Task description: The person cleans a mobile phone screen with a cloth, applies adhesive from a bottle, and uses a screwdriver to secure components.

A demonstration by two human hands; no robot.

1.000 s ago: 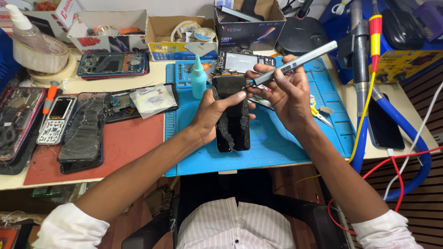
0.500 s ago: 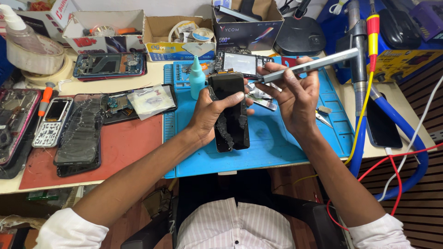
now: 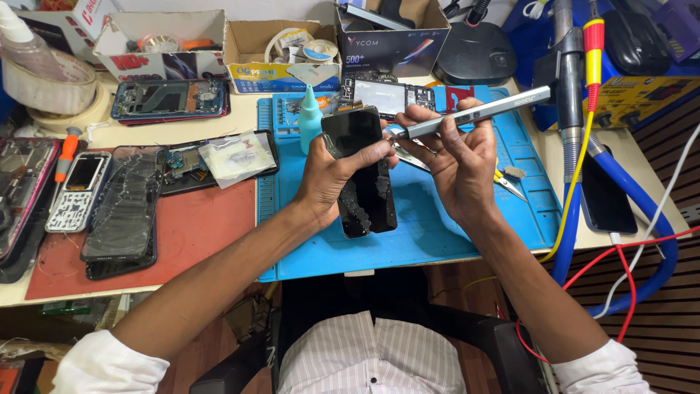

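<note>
Workbench with a blue mat (image 3: 467, 241) beside a red mat (image 3: 204, 226). Left hand (image 3: 328, 179) closed around a black phone (image 3: 361, 171), held tilted above the blue mat. Right hand (image 3: 456, 157) pinches a grey pen-shaped tool (image 3: 474, 114), tip near the phone's upper edge. Behind: 2 open cardboard boxes (image 3: 164, 44), a dark box (image 3: 394, 44), and a teal bottle (image 3: 310, 117).

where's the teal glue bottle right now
In the head view the teal bottle stands upright at the blue mat's far left corner, just left of the black phone in the left hand.
</note>
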